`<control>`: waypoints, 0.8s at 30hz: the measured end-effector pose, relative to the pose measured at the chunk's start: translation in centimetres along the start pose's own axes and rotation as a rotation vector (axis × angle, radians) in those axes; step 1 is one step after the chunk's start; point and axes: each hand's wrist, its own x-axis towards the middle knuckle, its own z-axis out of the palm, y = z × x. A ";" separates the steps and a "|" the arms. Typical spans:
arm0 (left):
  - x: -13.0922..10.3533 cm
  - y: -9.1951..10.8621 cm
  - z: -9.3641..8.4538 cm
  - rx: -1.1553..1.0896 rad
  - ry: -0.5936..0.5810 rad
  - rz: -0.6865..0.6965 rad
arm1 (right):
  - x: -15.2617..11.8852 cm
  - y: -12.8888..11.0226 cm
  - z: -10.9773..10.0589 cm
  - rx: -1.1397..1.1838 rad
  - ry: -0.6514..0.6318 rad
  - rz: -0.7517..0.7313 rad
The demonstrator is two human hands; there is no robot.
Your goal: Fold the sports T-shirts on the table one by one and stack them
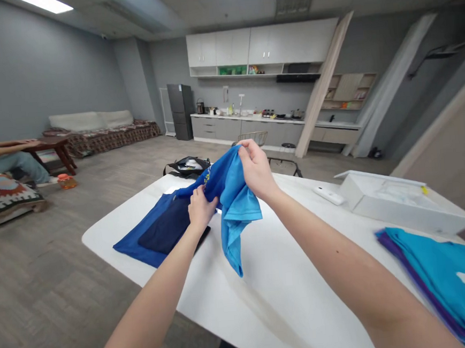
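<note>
A blue shirt [227, 180] hangs bunched between my hands above the white table [289, 277]. Its lighter blue part droops with a loose corner close to the tabletop, and small yellow marks show near the left hand. My right hand [256, 169] pinches the raised top edge. Lower and to the left, my left hand [201, 209] grips the darker cloth, its fingertips partly lost in the folds. Beneath and beyond that hand, dark blue cloth [160, 230] lies spread flat on the table. The edge of a dark flat object [202, 238] shows beside my left wrist.
Folded turquoise and purple clothes [445, 270] lie at the table's right, before an open white box [404, 203] and a white remote-like object [328, 195]. A black bag [187, 167] sits at the far edge. A person [9, 154] sits far left, beside a low wooden table [55, 147].
</note>
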 end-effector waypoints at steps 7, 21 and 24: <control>-3.0 7.6 8.6 -0.311 -0.189 0.008 | -5.6 0.0 -11.7 0.056 0.151 0.221; -3.8 22.5 6.9 -1.084 -0.615 0.076 | -20.2 6.7 -27.4 -0.765 0.052 0.362; -4.5 25.6 4.8 -1.203 -0.769 -0.010 | -20.8 5.0 -23.5 -0.473 -0.150 0.245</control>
